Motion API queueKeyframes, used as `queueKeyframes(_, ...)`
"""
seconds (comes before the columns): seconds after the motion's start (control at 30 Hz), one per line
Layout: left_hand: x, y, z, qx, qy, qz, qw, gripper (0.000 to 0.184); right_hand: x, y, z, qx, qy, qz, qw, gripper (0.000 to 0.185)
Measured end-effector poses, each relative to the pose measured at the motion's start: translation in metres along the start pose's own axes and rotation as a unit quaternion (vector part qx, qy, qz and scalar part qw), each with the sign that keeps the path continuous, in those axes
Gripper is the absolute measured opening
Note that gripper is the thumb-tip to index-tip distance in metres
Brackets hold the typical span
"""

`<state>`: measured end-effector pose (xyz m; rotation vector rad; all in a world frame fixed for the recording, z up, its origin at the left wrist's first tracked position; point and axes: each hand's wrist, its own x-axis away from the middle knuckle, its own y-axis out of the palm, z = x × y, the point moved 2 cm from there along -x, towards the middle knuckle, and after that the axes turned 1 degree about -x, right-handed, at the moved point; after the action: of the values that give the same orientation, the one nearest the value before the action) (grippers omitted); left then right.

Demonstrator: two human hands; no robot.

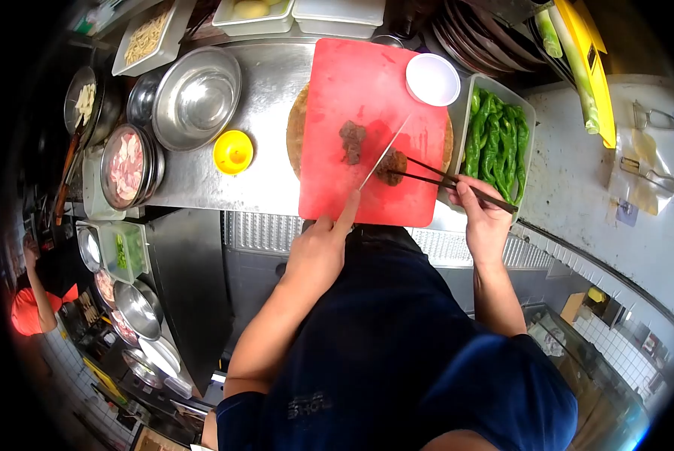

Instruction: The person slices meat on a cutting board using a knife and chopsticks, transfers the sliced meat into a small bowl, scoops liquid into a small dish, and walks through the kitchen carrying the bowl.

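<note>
My left hand (320,244) is closed around the handle end of a knife (385,152), forefinger laid along it, the blade slanting forward and to the right over a red cutting board (337,90). My right hand (485,216) pinches a pair of dark chopsticks (435,171), fingers bent around them and the tips pointing left. Those tips meet a browned piece of meat (392,167), just beside the blade on its right. A second, darker piece of meat (352,141) lies ahead of my left hand, to the left of the blade. The board rests on a round wooden block (297,135), whose edges show at either side, on the steel desk (271,98).

A white bowl (432,79) sits on the board's far corner, ahead of my right hand. Just beyond that same hand, to the right, is a tub of green peppers (495,143). Ahead and to the left of my left hand stands a yellow cup (232,152), with a wide metal bowl (197,98) behind it and a dish of raw pink meat (123,167) farther left.

The pale lettering (309,406) on my dark blue shirt (397,338), below my left hand, is too blurred to read surely. Well off to my left, a co-worker in red (27,312) has one arm raised.
</note>
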<state>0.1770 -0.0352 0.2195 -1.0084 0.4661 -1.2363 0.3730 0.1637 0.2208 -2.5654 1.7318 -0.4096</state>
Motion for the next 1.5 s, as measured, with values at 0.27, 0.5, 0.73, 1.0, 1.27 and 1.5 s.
queueKeyframes(0.27,0.012,-0.002,0.0,-0.057,-0.009,-0.08,0.995,0.078,-0.018,0.006,-0.001,-0.009,0.003,-0.022,1.0,0.017)
queueKeyframes(0.5,0.005,-0.004,-0.001,0.0,-0.061,-0.114,0.992,0.072,-0.011,0.002,-0.025,-0.006,-0.004,-0.011,1.0,0.017)
queueKeyframes(0.73,0.003,-0.006,-0.003,0.081,-0.086,-0.112,0.987,0.068,-0.003,-0.011,-0.03,-0.021,-0.044,-0.023,0.999,0.018)
queueKeyframes(1.0,-0.003,-0.002,0.001,0.064,-0.055,-0.049,0.995,0.084,-0.002,-0.023,-0.018,-0.01,-0.041,-0.033,0.999,0.019)
queueKeyframes(1.27,-0.004,0.002,0.003,0.066,-0.044,-0.047,0.996,0.084,0.0,-0.016,-0.013,0.025,-0.059,-0.05,0.997,0.018)
queueKeyframes(1.5,-0.003,0.003,0.004,0.056,-0.041,-0.054,0.996,0.084,0.003,0.0,-0.027,0.108,-0.106,-0.061,0.987,0.014)
